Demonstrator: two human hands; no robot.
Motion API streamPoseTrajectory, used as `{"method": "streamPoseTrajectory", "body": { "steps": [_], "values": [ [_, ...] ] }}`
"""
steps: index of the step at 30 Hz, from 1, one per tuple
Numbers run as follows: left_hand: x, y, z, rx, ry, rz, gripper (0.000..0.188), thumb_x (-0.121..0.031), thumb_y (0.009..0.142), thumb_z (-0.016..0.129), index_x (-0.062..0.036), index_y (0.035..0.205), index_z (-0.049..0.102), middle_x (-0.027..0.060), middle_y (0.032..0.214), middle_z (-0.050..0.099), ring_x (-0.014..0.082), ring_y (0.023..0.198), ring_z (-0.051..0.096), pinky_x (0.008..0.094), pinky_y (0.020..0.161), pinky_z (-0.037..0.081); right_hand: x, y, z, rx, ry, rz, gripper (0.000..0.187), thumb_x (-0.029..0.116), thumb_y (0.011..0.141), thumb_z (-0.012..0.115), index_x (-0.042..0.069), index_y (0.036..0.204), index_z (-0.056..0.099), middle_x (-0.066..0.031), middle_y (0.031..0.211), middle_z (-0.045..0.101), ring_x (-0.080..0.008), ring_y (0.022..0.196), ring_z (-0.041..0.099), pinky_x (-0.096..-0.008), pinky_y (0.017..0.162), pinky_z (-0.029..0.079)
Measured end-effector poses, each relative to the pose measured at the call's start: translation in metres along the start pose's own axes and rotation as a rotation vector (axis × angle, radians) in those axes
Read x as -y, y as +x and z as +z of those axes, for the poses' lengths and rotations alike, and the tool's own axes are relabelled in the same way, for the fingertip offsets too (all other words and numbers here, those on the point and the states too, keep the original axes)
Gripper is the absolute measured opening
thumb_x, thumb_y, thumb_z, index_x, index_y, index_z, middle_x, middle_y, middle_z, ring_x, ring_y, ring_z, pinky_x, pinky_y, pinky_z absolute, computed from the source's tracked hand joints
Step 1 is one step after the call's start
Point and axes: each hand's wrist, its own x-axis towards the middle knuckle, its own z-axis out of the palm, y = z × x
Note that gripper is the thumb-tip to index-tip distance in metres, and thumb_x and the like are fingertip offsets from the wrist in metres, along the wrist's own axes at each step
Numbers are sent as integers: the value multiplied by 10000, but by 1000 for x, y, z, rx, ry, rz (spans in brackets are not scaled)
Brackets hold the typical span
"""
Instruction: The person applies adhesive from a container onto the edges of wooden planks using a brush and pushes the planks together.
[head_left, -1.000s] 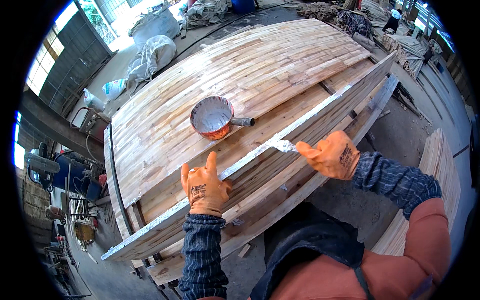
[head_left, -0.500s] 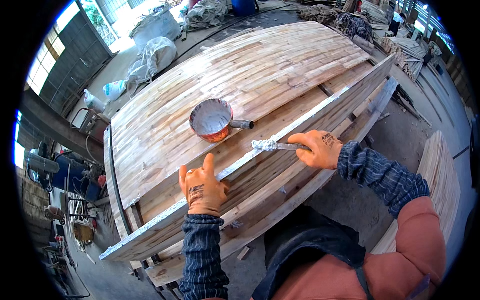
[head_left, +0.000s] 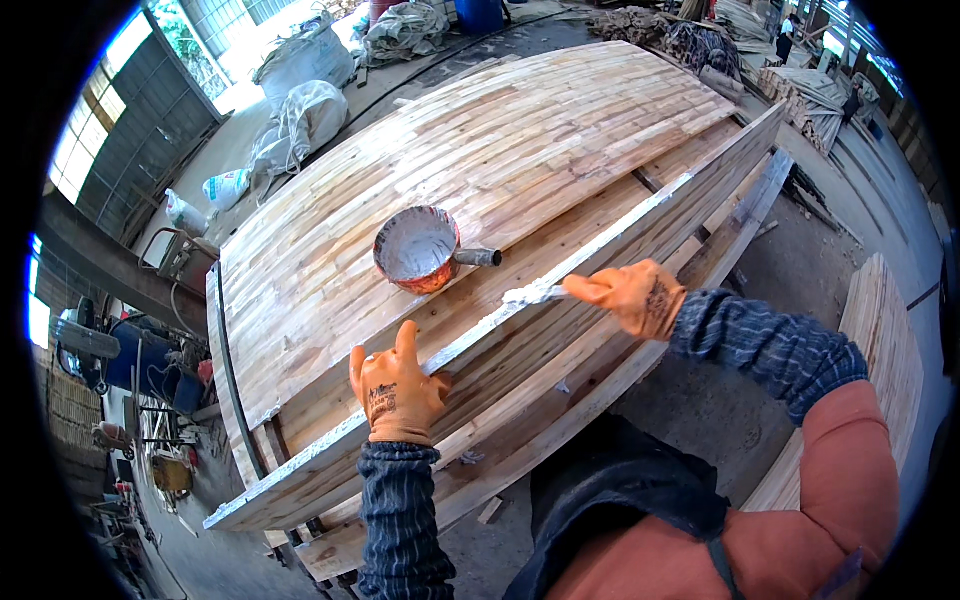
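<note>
A long wooden board stands on its narrow edge, its upper edge streaked with white paste. My left hand, in an orange glove, grips this edge left of the middle, fingers over the far side and thumb on the near face. My gloved right hand is closed round a thin-handled brush, whose paste-caked end rests on the edge. Most of the handle is hidden by the hand. Beyond the board, a red pot with a stubby handle holds white paste and sits on a large strip-wood panel.
Another wooden plank lies below the upright board on the near side. To the right are stacked boards. White sacks stand behind the panel at the left, and wood piles lie at the far right.
My right hand has tilted lower over the brush, which now lies flatter along the board's edge. My left hand keeps its hold; the view has shifted slightly.
</note>
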Motion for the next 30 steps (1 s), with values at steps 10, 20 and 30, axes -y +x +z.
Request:
{"method": "streamPoseTrajectory", "body": {
  "steps": [10,20,30],
  "values": [
    [-7,1,2,-24,-9,5,795,-248,611,864,-151,1347,581,85,858,741,279,910,707,478,1154,315,10,-20,15,-159,99,25,496,136,1007,508,176,1497,436,-92,940,646,-189,653,628,-308,526,552],
    [-14,-1,-5,-19,-8,6,793,-213,602,884,-88,1322,579,125,862,736,315,919,706,505,1144,313,-63,-86,18,-166,6,484,517,92,998,483,187,1505,447,-152,930,642,-297,700,632,-419,667,576],
    [-10,6,-2,20,-9,27,817,-281,593,810,-149,1361,568,69,819,719,281,905,704,492,1153,309,-71,-98,26,-319,429,540,434,85,970,511,92,1402,548,-155,955,714,-206,795,677,-341,713,562]
  ]
}}
